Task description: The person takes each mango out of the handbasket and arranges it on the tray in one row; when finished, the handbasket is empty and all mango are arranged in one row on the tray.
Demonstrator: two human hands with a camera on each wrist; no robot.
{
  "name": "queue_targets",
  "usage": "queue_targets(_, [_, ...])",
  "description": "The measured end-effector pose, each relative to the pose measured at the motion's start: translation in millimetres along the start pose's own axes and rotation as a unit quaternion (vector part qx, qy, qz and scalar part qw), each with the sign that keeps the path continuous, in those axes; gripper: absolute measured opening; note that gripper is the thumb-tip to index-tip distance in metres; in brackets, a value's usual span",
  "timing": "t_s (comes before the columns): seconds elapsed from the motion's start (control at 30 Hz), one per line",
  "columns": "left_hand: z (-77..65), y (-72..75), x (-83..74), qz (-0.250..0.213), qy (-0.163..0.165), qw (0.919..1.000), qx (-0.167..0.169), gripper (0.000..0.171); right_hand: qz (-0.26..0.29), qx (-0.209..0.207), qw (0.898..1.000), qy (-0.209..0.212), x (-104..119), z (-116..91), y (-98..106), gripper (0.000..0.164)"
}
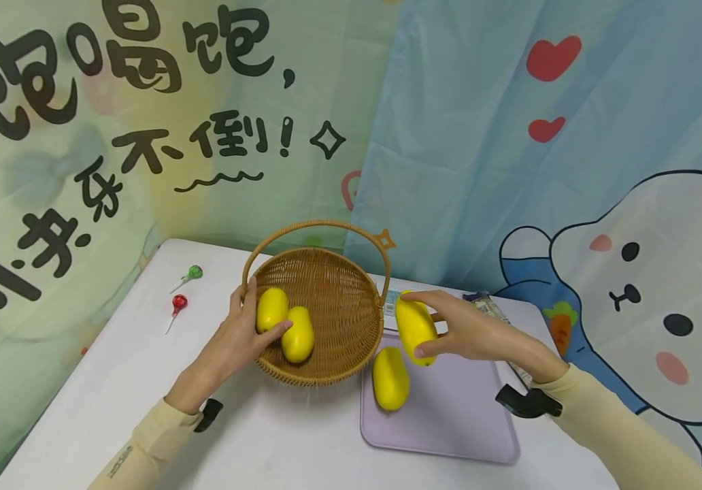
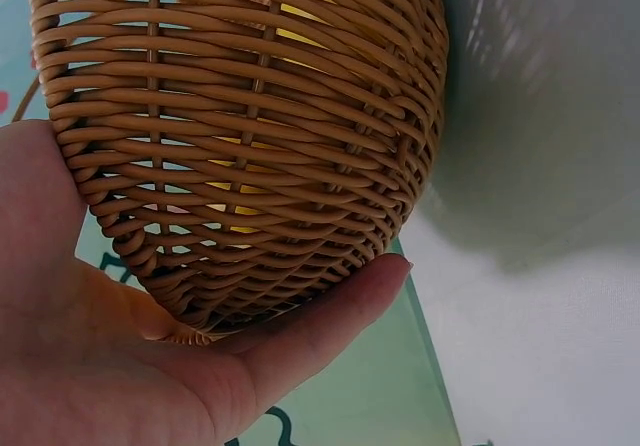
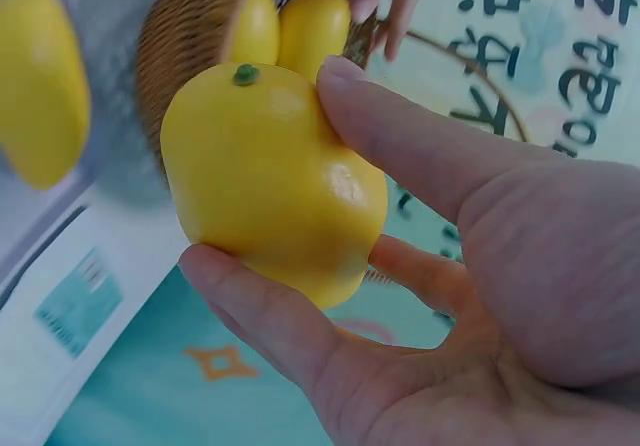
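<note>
In the head view my left hand grips the left rim of a wicker basket with a tall arched handle. The left wrist view shows the thumb lying along the outside of the woven wall. Two yellow mangoes rest inside, at the basket's left. To the right of the basket, my right hand holds another yellow mango between thumb and fingers, above a lilac tray. One more mango lies on the tray's left side. A small green stem nub tops the held mango in the right wrist view.
A green lollipop and a red lollipop lie on the white table, left of the basket. Behind the tray are a white item with a blue label and a packet. Printed curtains hang along the back.
</note>
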State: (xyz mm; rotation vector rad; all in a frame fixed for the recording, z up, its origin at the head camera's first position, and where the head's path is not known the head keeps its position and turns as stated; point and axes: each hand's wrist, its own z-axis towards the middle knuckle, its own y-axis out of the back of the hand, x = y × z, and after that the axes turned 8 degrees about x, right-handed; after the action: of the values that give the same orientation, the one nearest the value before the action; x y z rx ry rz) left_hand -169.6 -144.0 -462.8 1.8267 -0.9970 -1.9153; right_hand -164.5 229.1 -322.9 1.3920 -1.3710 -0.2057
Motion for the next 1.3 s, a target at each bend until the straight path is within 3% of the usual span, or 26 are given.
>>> queue_targets(0.2, [0.1, 0.3, 0.0, 0.0, 0.002, 1.0, 0.003, 0.112, -0.025, -0.019, 0.999, -0.028, -27.0, -16.1, 1.7, 0.083])
queue_targets(0.43, [0.0, 0.9, -1.2, 0.0, 0.001, 1.0, 0.001, 0.111, -0.005, -0.023, 0.999, -0.043, -51.3, -22.0, -4.6, 0.082])
queue_targets(0.93, [1.3, -1.2, -0.6, -0.006, 0.008, 0.9999, 0.007, 0.112, 0.02, 0.005, 0.996, -0.092, -86.8, -3.1, -61.0, 0.082])
queue_targets(1.17, [0.9, -0.7, -1.0, -0.006, 0.005, 1.0, 0.004, 0.112, 0.002, -0.01, 0.998, -0.06, -95.4, 9.0, -77.6, 0.082])
queue_targets(1.3, [0.6, -0.9, -0.7, -0.005, 0.004, 1.0, 0.002, 0.111, 0.001, -0.01, 0.998, -0.063, -96.4, 11.5, -81.6, 0.082])
